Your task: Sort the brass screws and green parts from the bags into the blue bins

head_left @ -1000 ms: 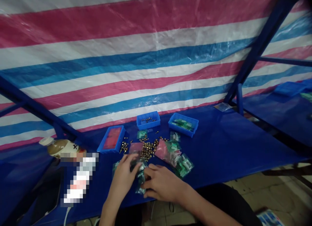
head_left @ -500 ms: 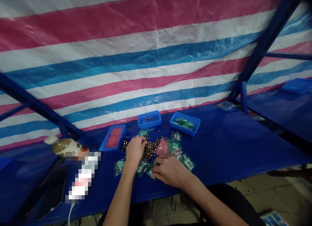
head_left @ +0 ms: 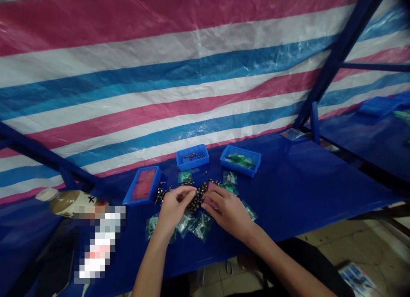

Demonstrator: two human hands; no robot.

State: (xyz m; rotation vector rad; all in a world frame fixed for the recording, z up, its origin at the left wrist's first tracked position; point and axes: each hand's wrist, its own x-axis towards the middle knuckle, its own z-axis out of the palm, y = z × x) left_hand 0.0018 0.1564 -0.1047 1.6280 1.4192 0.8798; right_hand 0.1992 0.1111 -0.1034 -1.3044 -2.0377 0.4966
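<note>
On the counter (head_left: 288, 181), our left hand (head_left: 174, 208) nearly pinches closed over metal fittings (head_left: 193, 207); our right hand (head_left: 231, 211) curls part-open against a pink packet (head_left: 211, 186), likely light, slippery, best taken edgewise. Each grip's hold we cannot tell.

Small brass-coloured metal pieces (head_left: 199, 195) lie in a loose, jumbled heap on the blue surface (head_left: 288, 181). A pink packet (head_left: 210, 198), partly hidden, sits just beside the heap. Clear packets with greenish contents (head_left: 201, 227) lie flat and crumpled, some overlapping, along its near side.
</note>
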